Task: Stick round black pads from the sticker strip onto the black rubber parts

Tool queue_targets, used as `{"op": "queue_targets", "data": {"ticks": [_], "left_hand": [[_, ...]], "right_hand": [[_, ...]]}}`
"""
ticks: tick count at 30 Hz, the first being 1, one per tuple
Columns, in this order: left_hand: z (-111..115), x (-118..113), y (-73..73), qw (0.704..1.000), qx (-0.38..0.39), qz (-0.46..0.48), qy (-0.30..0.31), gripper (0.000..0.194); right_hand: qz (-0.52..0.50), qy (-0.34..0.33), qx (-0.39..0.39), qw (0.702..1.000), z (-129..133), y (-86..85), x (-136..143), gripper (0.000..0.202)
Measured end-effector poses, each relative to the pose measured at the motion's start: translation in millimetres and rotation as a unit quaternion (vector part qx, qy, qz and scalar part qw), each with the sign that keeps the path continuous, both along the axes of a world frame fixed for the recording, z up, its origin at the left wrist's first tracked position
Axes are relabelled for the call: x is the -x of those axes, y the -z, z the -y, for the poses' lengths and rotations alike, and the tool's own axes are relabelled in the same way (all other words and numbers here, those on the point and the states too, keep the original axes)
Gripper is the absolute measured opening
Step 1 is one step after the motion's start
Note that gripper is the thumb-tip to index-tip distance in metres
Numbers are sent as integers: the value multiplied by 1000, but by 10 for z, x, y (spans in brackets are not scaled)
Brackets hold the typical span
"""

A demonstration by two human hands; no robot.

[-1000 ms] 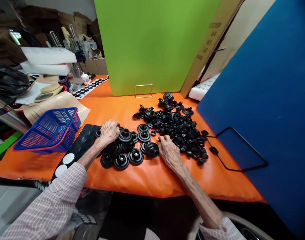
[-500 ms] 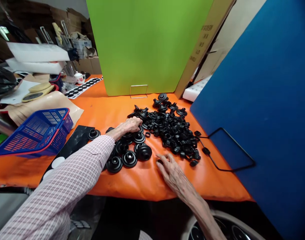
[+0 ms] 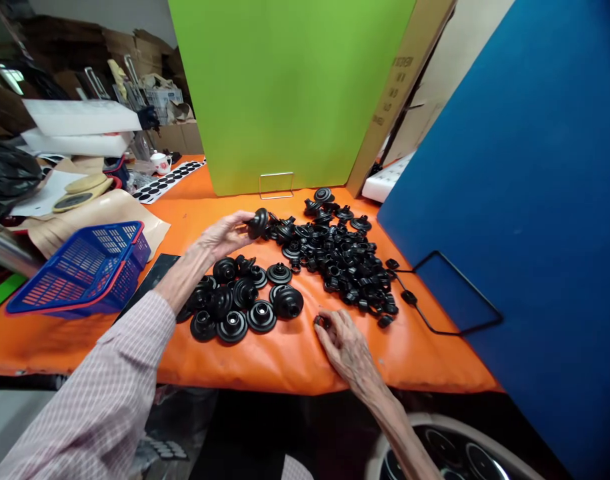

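Observation:
A black stepped round plastic part is gripped by its narrow end in my left hand, raised over the orange-covered table. My right hand rests low on the table, its thumb and forefinger closed on a small black ring. Between my hands lies a group of similar stepped round parts, some hub up, some tipped over. Behind my right hand spreads a heap of small black rings. More stepped parts lie at the heap's far end.
A blue plastic basket stands at left beside brown paper. A green panel with a wire handle rises at the back, and a blue panel with a black wire handle leans on the right. Below the table edge sits a round container.
My left hand has lifted a stepped round part and drawn back up and to the left. My right hand stays nearly in place, and the ring in its fingers now shows more clearly.

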State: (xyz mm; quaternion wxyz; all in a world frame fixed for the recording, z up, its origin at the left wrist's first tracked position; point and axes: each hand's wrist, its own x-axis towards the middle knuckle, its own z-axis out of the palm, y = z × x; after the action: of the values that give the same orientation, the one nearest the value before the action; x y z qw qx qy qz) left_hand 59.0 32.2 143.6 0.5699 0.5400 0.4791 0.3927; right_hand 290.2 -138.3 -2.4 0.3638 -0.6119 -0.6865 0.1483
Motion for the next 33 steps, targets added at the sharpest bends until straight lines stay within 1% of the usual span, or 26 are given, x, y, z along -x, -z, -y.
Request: {"op": "queue_targets", "data": {"ticks": [1,2,3,4,6,8,10,12,14,17,22,24,26,28,30,31,33], "left_hand": [[148,52,-52,996,36,79,-27,6],[326,101,-78,983,87,155,-52,6],[529,146,-74,967,136,204,-68,8],[749,183,-39,954,182,226,-75,11],[1203,226,108,938,253,227,-74,22],[1611,224,307,926,285,242,-53,30],[1915,190,492,918,289,271,-38,32],[2098,145,625,916,275,288,-48,31],[2187,105,705,921,255,285,-70,31],[2231,63,764,931,225,274,-82,32],[2287,39,825,946,186,252,-80,35],[2309,31,841,951,177,243,-78,34],[2322,20,847,953,177,236,-65,33],[2324,11,845,954,178,233,-56,35],[2319,7,838,952,184,236,-59,40],[2315,8,835,951,188,239,-64,42],[2310,13,827,947,194,247,-65,45]], "right_hand": [[-13,6,-3,1000,3,-9,-4,19],[-27,12,0,1000,11,-25,-7,20],[-45,18,9,999,25,-46,-6,21],[-68,24,23,997,49,-74,3,22],[-129,31,47,990,137,-148,56,24],[-189,19,56,980,277,-245,165,25],[-223,-16,57,973,442,-356,321,26],[-235,-54,56,969,589,-460,495,24],[-230,-72,48,969,688,-534,650,23],[-188,-78,23,979,741,-581,795,21],[-99,-91,0,991,737,-582,861,22],[-79,-89,-3,993,750,-567,884,22],[-67,-82,-12,994,777,-546,914,22],[-64,-81,-16,995,813,-521,939,26],[-73,-84,-4,994,847,-498,945,33],[-84,-77,10,993,859,-488,940,36],[-131,-34,51,989,868,-475,922,43]]}}
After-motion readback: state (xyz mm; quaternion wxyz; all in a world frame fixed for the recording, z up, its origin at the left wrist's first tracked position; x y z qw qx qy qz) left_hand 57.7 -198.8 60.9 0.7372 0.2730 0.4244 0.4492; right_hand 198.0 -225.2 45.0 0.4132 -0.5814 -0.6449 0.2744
